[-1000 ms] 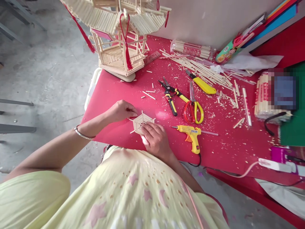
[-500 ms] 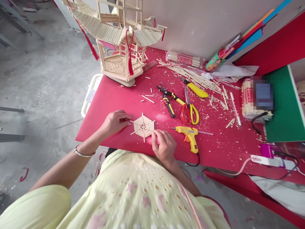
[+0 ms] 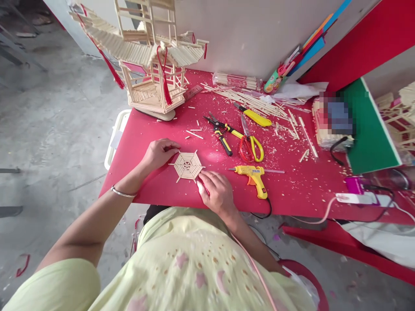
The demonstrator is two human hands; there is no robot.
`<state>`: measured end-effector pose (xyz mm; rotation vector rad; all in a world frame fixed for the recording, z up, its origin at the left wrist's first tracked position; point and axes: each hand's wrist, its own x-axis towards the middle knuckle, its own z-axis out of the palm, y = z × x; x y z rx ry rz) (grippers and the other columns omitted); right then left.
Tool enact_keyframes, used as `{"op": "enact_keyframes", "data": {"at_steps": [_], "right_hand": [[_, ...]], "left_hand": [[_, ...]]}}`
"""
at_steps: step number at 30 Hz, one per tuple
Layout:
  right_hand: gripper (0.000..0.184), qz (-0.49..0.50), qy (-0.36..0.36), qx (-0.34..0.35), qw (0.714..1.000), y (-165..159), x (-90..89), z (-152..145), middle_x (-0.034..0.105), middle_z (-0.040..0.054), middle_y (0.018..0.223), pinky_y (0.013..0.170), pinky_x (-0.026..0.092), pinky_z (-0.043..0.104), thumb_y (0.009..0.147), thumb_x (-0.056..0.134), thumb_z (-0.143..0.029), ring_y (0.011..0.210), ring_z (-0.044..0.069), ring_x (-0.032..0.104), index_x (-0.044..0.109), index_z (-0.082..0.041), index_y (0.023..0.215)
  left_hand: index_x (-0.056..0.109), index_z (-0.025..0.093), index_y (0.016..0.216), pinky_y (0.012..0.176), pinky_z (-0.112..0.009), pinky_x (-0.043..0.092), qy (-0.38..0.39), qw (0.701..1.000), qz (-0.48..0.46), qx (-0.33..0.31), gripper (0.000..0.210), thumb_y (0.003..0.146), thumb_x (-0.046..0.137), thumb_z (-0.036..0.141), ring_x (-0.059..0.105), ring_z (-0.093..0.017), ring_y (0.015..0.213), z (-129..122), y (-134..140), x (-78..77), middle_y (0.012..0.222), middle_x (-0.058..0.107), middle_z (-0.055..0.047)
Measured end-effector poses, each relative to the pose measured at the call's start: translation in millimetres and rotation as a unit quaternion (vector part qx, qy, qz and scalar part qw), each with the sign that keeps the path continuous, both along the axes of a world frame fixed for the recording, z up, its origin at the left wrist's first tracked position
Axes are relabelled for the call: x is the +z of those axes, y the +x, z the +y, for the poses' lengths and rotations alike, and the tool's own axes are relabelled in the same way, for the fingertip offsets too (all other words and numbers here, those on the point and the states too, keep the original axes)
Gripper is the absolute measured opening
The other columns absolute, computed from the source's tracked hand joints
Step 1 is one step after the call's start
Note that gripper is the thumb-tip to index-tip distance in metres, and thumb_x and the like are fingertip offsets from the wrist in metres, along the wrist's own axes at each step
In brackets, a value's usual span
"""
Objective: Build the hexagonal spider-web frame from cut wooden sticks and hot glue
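Note:
A flat hexagonal web of pale wooden sticks (image 3: 187, 166), with spokes jutting past its edge, lies on the red table (image 3: 155, 190). My left hand (image 3: 161, 153) is closed, with thumb and forefinger pinched at the tip of the upper left spoke. On the lower right, my right hand (image 3: 216, 192) has its thumb and fingers closed about another spoke end. Just right of that hand rests a yellow glue gun (image 3: 254, 175) with a clear glue stick in its back.
A stick-built pavilion (image 3: 155, 95) with red tassels stands at the back left. Pliers (image 3: 222, 138), red-and-yellow scissors (image 3: 251, 147) and a yellow utility knife (image 3: 256, 116) lie beyond the glue gun. Loose sticks (image 3: 249, 98), offcuts and a white power strip (image 3: 363, 198) are farther right.
The stick hexagon has turned between my hands, its spokes now pointing in other directions. My right hand still sits at its lower right side. The whole view has shifted slightly.

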<state>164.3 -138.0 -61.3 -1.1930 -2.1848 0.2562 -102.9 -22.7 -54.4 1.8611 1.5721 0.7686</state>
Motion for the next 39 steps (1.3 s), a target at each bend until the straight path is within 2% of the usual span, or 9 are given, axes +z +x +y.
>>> {"op": "enact_keyframes", "data": {"at_steps": [7, 15, 19, 22, 24, 30, 34, 39], "right_hand": [[0.026, 0.001, 0.015, -0.020, 1.000, -1, -0.8, -1, 0.078, 0.0073, 0.120, 0.099, 0.055, 0.043, 0.100, 0.060, -0.023, 0.111, 0.025, 0.070, 0.072, -0.021, 0.122], [0.024, 0.009, 0.025, -0.030, 0.999, -1, -2.6, -2, 0.079, 0.0070, 0.115, 0.098, 0.055, 0.041, 0.099, 0.061, -0.022, 0.106, 0.023, 0.071, 0.074, -0.021, 0.119], [0.033, -0.013, 0.005, 0.007, 1.000, 0, 4.8, -2, 0.074, 0.0066, 0.131, 0.105, 0.052, 0.042, 0.101, 0.059, -0.028, 0.120, 0.024, 0.067, 0.070, -0.023, 0.132], [0.044, -0.059, -0.011, 0.072, 0.996, -1, 12.5, 0, 0.062, 0.0063, 0.150, 0.115, 0.044, 0.047, 0.103, 0.056, -0.037, 0.141, 0.027, 0.054, 0.062, -0.023, 0.144], [0.047, -0.078, -0.017, 0.099, 0.992, -3, 15.2, 1, 0.058, 0.0064, 0.155, 0.118, 0.040, 0.048, 0.104, 0.055, -0.042, 0.147, 0.027, 0.047, 0.060, -0.021, 0.146], [0.046, -0.085, -0.039, 0.103, 0.990, -5, 14.2, 1, 0.059, 0.0071, 0.153, 0.118, 0.039, 0.047, 0.105, 0.053, -0.043, 0.146, 0.027, 0.047, 0.062, -0.020, 0.144], [0.047, -0.085, -0.044, 0.104, 0.990, -5, 13.8, 1, 0.059, 0.0071, 0.154, 0.118, 0.039, 0.047, 0.104, 0.054, -0.043, 0.146, 0.028, 0.047, 0.062, -0.019, 0.144], [0.048, -0.085, -0.046, 0.105, 0.990, -4, 12.7, 1, 0.059, 0.0075, 0.154, 0.116, 0.040, 0.048, 0.104, 0.055, -0.042, 0.147, 0.028, 0.047, 0.061, -0.021, 0.145]], "left_hand": [[0.082, 0.019, 0.097, 0.075, -0.030, 0.050, 0.040, 0.999, -0.031, 0.014, 0.026, 0.089, 0.066, 0.038, 0.064, -0.017, 0.078, -3, 1, -1.8, 0.097, 0.077, -0.005], [0.081, 0.018, 0.096, 0.072, -0.029, 0.047, 0.046, 0.998, -0.049, 0.014, 0.023, 0.090, 0.067, 0.035, 0.060, -0.015, 0.074, -7, 1, -0.1, 0.094, 0.075, -0.005], [0.082, 0.019, 0.093, 0.072, -0.030, 0.048, 0.055, 0.997, -0.058, 0.023, 0.021, 0.090, 0.068, 0.034, 0.062, -0.016, 0.075, -7, 1, 0.6, 0.090, 0.074, -0.005], [0.083, 0.019, 0.093, 0.074, -0.031, 0.049, 0.065, 0.995, -0.069, 0.014, 0.022, 0.091, 0.068, 0.035, 0.065, -0.017, 0.077, -9, 1, -0.1, 0.089, 0.074, -0.005], [0.084, 0.020, 0.095, 0.074, -0.031, 0.050, 0.076, 0.994, -0.077, -0.001, 0.023, 0.091, 0.070, 0.038, 0.066, -0.017, 0.077, -11, 0, -2.1, 0.088, 0.073, -0.005], [0.086, 0.023, 0.099, 0.067, -0.029, 0.049, 0.104, 0.992, -0.062, -0.041, 0.028, 0.093, 0.069, 0.044, 0.064, -0.016, 0.070, -13, -1, -10.8, 0.078, 0.069, -0.005], [0.086, 0.023, 0.102, 0.064, -0.028, 0.047, 0.103, 0.993, -0.020, -0.044, 0.028, 0.094, 0.068, 0.042, 0.065, -0.015, 0.069, -13, -1, -12.7, 0.077, 0.069, -0.004], [0.086, 0.023, 0.101, 0.065, -0.028, 0.047, 0.100, 0.994, -0.011, -0.045, 0.027, 0.094, 0.066, 0.040, 0.066, -0.016, 0.070, -13, 0, -11.1, 0.079, 0.072, -0.005]]}}
